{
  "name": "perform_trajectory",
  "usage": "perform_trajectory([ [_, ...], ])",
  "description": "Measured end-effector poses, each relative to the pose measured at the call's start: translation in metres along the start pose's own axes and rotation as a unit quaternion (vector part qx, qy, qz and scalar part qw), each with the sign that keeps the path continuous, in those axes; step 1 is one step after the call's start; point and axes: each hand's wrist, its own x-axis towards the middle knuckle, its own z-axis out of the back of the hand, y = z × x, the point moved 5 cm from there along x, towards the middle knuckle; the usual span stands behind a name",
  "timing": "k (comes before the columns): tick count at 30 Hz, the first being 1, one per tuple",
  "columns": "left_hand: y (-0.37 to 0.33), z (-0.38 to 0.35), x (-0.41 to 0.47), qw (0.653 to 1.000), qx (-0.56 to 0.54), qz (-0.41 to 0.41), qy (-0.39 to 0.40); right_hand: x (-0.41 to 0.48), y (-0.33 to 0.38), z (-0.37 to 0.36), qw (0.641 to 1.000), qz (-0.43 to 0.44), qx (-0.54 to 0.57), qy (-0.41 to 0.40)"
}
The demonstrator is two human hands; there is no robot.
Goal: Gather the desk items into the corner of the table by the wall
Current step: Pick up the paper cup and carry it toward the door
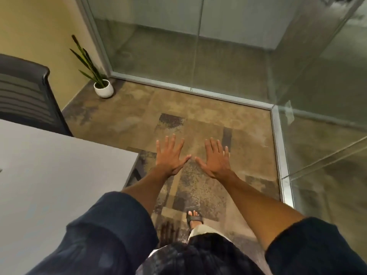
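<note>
Both hands, the left hand [170,155] and the right hand [215,157], are spread flat and hold nothing, out over the floor. The desk [49,165] lies to the left, nearer the left hand. No desk items show on it.

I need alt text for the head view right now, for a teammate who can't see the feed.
Two bare hands, left hand and right hand, are held out flat with fingers spread, palms down, empty, above patterned brown carpet. The bare corner of a pale grey table fills the lower left, with a dark chair behind it. A small plant in a white pot stands by the yellow wall and glass partition.
</note>
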Motion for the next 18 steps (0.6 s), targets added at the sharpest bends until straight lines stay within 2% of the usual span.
perform_trajectory([
  [10,0.049,0.051,0.154,0.995,-0.034,0.099,0.004,0.206,0.018,0.041,0.994,0.103,-0.023,0.031],
  [18,0.153,0.066,0.278,0.983,-0.035,0.180,-0.012,0.376,0.085,0.041,0.980,0.186,-0.054,0.053],
])
